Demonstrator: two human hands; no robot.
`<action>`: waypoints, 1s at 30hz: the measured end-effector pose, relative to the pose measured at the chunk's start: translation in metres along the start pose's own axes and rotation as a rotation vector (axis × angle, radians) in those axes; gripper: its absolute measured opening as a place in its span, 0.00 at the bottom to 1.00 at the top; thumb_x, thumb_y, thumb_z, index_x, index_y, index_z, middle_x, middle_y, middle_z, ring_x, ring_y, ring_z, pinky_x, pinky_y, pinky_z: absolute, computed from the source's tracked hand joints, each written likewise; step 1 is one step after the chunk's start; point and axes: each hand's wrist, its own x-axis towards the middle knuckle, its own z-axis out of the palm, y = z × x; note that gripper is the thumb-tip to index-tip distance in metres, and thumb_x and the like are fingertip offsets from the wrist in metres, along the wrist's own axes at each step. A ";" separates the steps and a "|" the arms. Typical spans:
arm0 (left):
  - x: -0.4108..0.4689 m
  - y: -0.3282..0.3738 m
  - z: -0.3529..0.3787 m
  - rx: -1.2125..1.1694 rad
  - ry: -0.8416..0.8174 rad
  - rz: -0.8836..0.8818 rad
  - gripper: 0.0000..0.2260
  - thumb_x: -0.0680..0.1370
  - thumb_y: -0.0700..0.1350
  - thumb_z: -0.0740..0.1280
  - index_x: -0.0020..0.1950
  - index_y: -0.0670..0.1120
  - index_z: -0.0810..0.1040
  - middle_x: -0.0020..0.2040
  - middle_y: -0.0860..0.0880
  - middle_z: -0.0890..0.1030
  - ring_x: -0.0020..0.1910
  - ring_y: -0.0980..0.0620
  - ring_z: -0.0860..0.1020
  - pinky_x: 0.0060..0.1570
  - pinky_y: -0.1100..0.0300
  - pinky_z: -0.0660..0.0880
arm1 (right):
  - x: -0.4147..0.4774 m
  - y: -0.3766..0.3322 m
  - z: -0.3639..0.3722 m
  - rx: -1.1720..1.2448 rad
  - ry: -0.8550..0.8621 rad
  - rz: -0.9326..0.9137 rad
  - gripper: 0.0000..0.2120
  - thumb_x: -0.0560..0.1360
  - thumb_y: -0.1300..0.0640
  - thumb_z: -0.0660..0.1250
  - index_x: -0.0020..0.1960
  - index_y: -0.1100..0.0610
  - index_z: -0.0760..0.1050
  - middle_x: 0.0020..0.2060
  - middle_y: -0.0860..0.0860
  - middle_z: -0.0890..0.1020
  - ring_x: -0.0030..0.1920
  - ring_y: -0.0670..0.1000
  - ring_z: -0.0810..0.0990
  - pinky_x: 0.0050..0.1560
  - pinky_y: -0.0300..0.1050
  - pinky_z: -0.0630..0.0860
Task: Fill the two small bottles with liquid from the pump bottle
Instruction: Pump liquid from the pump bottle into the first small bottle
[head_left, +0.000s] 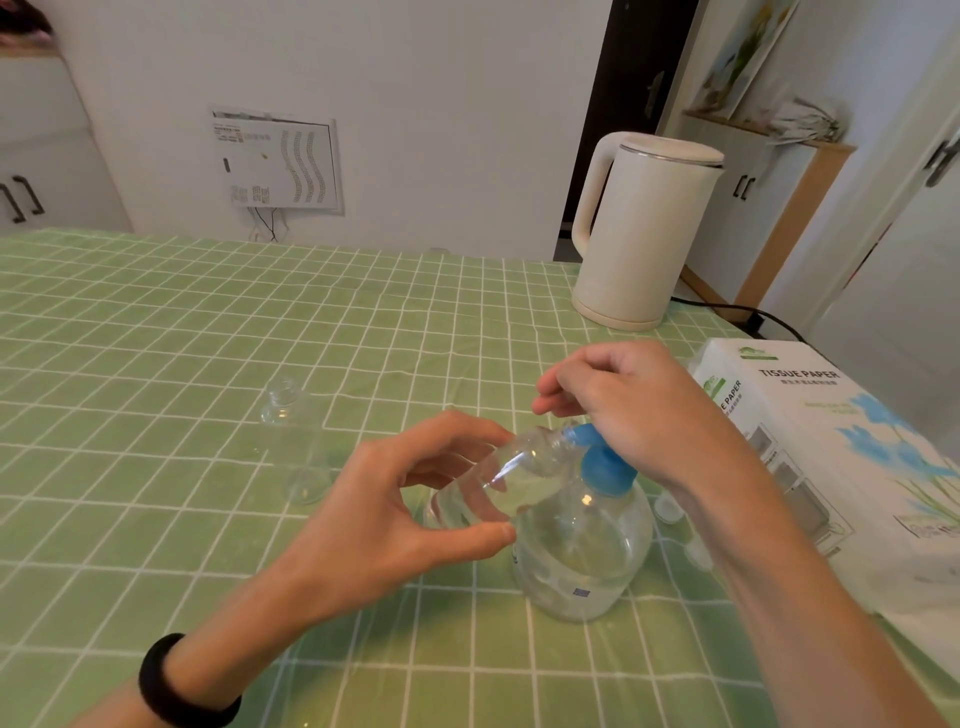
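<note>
Two hands are working at the pump bottle (582, 551), which is standing upright near the right edge of the table (156, 338), close to the near edge. The left hand (395, 499) is gripping one small bottle (498, 483) between thumb and curled fingers, holding it off the table and tilted, its long axis running up and right so the mouth is meeting the blue nozzle (582, 434). The right hand (639, 410) is lying over the blue pump head (605, 470) with fingers loosely curled; whether the fingertips are pinching anything cannot be told. The other small bottle (296, 447) is standing uncapped well to the left of both hands, nearer the left hand. Judging from this, the next press is depending on mouth and nozzle staying lined up.
</note>
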 end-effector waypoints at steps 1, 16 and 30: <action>0.000 0.000 0.000 0.003 -0.001 0.005 0.22 0.70 0.50 0.80 0.62 0.56 0.81 0.56 0.57 0.86 0.53 0.54 0.87 0.56 0.62 0.81 | 0.000 -0.001 0.000 -0.002 0.013 -0.003 0.15 0.83 0.57 0.63 0.43 0.51 0.86 0.38 0.40 0.89 0.49 0.54 0.88 0.57 0.48 0.81; 0.001 -0.001 0.000 -0.007 0.006 0.014 0.23 0.70 0.49 0.80 0.63 0.56 0.81 0.56 0.57 0.87 0.53 0.54 0.87 0.56 0.63 0.81 | 0.001 0.001 -0.002 0.059 -0.027 0.021 0.12 0.82 0.57 0.66 0.45 0.52 0.86 0.39 0.42 0.89 0.50 0.53 0.87 0.53 0.47 0.80; 0.002 -0.002 0.000 -0.031 0.010 0.010 0.23 0.69 0.49 0.80 0.63 0.57 0.81 0.55 0.56 0.87 0.53 0.54 0.87 0.56 0.64 0.81 | 0.000 -0.001 -0.002 0.066 0.052 -0.060 0.13 0.82 0.56 0.66 0.43 0.52 0.87 0.39 0.45 0.90 0.50 0.56 0.88 0.57 0.54 0.83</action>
